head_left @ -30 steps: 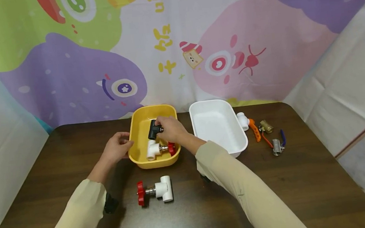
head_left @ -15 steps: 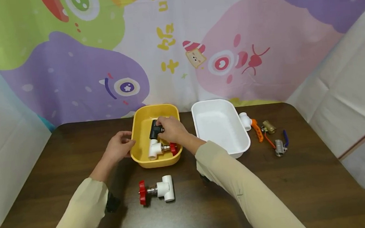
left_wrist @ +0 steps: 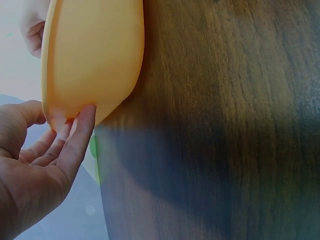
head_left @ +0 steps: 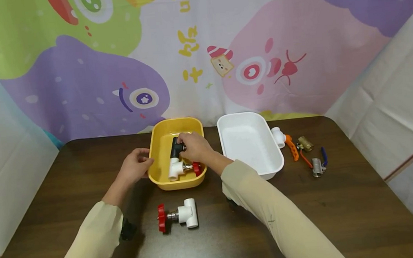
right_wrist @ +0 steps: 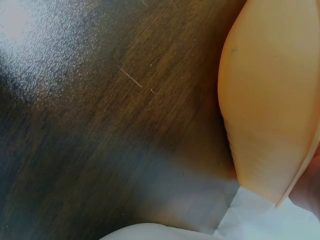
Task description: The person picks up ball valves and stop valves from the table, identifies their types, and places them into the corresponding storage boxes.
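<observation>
In the head view, my right hand [head_left: 196, 147] reaches into the yellow tray [head_left: 159, 183] and grips a black tee-shaped valve [head_left: 176, 148]. The lower end of this valve meets a white tee-shaped valve with a red handwheel [head_left: 175, 169] lying in the tray. My left hand [head_left: 134, 167] holds the tray's left side. The left wrist view shows the left thumb [left_wrist: 35, 112] at the rim and the fingers against the outer wall. A second white valve with a red handwheel [head_left: 187, 213] lies on the table in front of the tray. The right fingertips are partly hidden.
A white tray [head_left: 246, 144] stands right of the yellow one. Beyond it lie a white valve with an orange handle [head_left: 291, 147], a brass valve [head_left: 305, 143] and a metal valve with a blue handle [head_left: 317, 167]. A printed curtain [head_left: 196, 101] hangs behind the dark table [head_left: 267, 230].
The head view has shifted slightly, moving the scene a little to the right. Both hands keep almost the same place, the right one still on the black valve.
</observation>
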Available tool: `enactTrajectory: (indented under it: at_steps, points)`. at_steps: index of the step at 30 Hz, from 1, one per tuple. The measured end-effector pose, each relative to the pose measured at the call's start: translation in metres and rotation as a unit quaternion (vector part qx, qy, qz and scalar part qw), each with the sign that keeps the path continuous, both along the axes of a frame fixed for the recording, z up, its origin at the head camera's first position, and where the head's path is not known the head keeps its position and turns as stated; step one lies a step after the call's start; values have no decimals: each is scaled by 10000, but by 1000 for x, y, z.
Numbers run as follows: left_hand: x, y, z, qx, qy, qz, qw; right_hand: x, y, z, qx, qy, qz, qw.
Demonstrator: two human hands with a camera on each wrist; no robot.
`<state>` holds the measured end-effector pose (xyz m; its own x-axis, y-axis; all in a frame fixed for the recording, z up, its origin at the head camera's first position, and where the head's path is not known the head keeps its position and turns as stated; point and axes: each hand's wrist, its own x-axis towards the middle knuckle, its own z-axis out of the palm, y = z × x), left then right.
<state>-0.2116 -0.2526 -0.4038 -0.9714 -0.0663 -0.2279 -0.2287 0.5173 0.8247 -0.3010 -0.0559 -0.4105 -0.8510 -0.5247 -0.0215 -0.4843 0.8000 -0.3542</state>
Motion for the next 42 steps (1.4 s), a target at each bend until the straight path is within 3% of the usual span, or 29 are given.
enactTrajectory:
  at_steps: [42]
  points:
    - [1,2,1,5,28,88,10000,-1,-3,3,544,-8,204,9983]
